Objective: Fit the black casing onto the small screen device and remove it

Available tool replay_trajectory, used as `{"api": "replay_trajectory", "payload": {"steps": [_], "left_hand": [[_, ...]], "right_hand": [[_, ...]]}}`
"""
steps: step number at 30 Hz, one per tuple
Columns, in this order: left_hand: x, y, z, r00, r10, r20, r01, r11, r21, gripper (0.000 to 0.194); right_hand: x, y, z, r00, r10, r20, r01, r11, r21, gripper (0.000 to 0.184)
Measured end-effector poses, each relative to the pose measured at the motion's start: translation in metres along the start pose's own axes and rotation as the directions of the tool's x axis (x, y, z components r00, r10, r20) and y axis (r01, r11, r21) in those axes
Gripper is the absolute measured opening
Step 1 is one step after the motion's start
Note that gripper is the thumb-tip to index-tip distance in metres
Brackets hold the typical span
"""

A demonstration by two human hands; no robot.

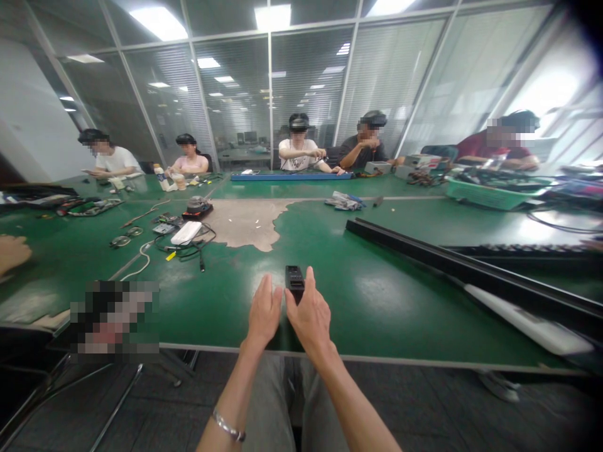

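A small black box-shaped device (294,274) with markings or buttons on its top lies on the green table (226,301), close to the front edge. My left hand (264,312) is just left of it, fingers stretched forward and nothing in them. On the near right side, my right hand (309,316) has its thumb and fingers apart, with the device's near end showing between them. Whether the right hand touches the device I cannot tell. A metal bracelet (228,427) circles my left wrist.
Long black rails (461,263) and a white strip (527,320) lie at right. A white box (187,233) with cables, glasses (126,236) and a torn grey-brown sheet (249,223) are at left and centre. A green basket (494,193) stands far right. Several people sit around the table.
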State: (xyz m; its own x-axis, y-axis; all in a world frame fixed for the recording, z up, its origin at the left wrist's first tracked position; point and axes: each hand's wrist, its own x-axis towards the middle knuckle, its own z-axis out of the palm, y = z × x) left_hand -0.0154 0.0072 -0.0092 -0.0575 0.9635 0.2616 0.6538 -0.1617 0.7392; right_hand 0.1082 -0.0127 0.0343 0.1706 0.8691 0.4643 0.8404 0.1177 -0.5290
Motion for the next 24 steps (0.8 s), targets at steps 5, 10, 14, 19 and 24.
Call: {"api": "replay_trajectory", "payload": {"steps": [5, 10, 14, 19, 24], "left_hand": [[-0.001, 0.000, 0.000, 1.000, 0.012, 0.012, -0.012, 1.000, 0.014, 0.068], [-0.002, 0.002, -0.002, 0.999, 0.047, 0.004, -0.047, 0.998, 0.049, 0.067], [-0.002, 0.002, -0.002, 0.999, 0.052, 0.002, -0.052, 0.998, 0.045, 0.068], [-0.002, -0.001, 0.000, 0.998, 0.062, 0.002, -0.062, 0.997, 0.051, 0.066], [-0.002, 0.000, 0.000, 0.998, 0.059, -0.007, -0.058, 0.997, 0.048, 0.065]], "right_hand": [[-0.009, 0.007, 0.007, 1.000, -0.008, -0.010, 0.008, 1.000, 0.013, 0.072], [-0.013, 0.011, 0.011, 0.999, -0.038, -0.028, 0.039, 0.999, 0.034, 0.072], [-0.007, 0.008, 0.010, 0.998, -0.045, -0.050, 0.047, 0.998, 0.044, 0.076], [-0.006, 0.009, 0.012, 1.000, -0.031, -0.004, 0.031, 0.999, 0.008, 0.072], [-0.007, 0.010, 0.012, 1.000, -0.001, 0.018, 0.001, 1.000, 0.008, 0.073]]}}
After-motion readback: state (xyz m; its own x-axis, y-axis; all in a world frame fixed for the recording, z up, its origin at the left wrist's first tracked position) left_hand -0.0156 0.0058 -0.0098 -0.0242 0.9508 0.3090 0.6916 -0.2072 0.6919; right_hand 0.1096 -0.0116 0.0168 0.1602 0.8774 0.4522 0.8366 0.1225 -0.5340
